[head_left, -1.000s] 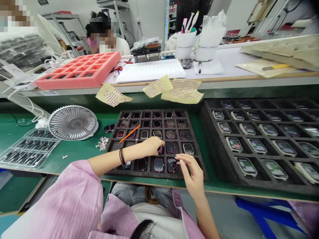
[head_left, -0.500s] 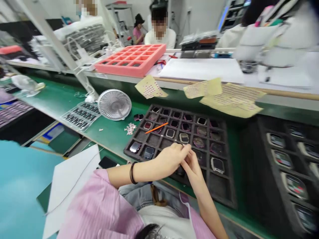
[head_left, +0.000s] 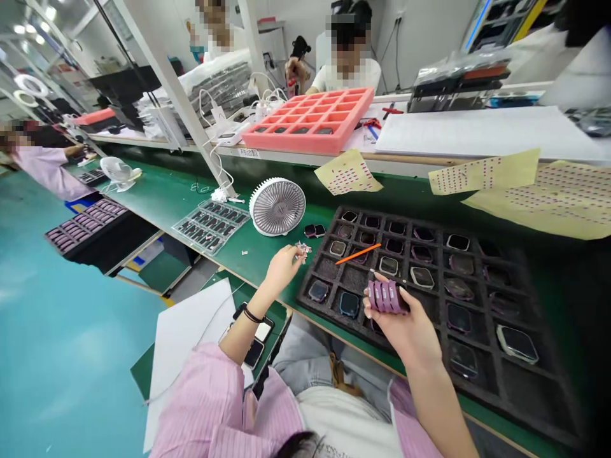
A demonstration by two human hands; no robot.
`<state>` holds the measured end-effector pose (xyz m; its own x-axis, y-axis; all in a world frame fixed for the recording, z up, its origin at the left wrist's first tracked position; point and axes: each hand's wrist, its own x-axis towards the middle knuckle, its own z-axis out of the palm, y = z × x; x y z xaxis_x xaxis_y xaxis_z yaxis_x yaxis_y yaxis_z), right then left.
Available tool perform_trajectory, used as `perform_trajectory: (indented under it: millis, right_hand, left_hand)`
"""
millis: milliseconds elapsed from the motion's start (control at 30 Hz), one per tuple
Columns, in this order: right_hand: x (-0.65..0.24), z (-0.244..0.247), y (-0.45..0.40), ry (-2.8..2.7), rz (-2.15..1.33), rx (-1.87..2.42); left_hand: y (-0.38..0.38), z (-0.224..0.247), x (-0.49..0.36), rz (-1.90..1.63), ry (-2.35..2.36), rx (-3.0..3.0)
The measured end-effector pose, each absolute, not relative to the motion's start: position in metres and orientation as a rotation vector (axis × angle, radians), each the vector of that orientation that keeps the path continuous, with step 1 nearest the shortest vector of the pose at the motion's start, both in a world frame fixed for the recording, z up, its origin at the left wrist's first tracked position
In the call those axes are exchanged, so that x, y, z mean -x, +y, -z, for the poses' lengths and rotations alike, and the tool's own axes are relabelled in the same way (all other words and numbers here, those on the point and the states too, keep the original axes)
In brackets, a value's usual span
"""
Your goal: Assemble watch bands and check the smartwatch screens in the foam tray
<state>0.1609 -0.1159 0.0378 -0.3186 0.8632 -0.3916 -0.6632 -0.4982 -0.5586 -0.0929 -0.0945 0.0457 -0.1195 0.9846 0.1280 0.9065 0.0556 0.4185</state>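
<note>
My right hand (head_left: pixel 405 321) is wrapped round a row of several purple watch cases (head_left: pixel 386 297), held above the front of a black foam tray (head_left: pixel 351 278). Farther left, my left hand (head_left: pixel 282 270) reaches over the green bench, its fingertips pinched together at a small pile of pale pink and white bits (head_left: pixel 303 250). Whether a bit is between those fingers is too small to tell. Watch cases with dark faces fill many of the tray's compartments. An orange stick (head_left: pixel 358 254) lies across the tray's left part.
A white fan (head_left: pixel 277 207) stands behind my left hand, beside a clear sheet of dark parts (head_left: pixel 210 227). A pink foam tray (head_left: pixel 310 119) is on the shelf, with yellow dotted sheets (head_left: pixel 349 173) hanging below. Other people sit beyond and at far left.
My hands were together over the tray and are now apart; the left moved to the small bits. The purple cases now show in my right hand. The view has swung left.
</note>
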Motion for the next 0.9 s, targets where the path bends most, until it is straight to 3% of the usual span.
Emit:
perform_trajectory:
  millis: [300,467,700,900]
  right_hand:
    - [-0.093,-0.037,-0.099,-0.334,-1.953,0.797]
    - [-0.072,-0.033,-0.093,-0.335,-1.922,0.776]
    - [-0.052,-0.035,-0.086,-0.446,-1.752,0.728]
    - [-0.050,-0.035,-0.087,-0.475,-1.628,0.756]
  left_hand:
    - [-0.074,0.013,0.118,-0.631,2.104,-1.864]
    - [-0.072,0.001,0.130,-0.731,2.029,-1.810]
    - [-0.078,-0.039,0.106,-1.210,1.265,-1.515]
    - [-0.071,-0.036,0.087,-1.247,1.237,-1.199]
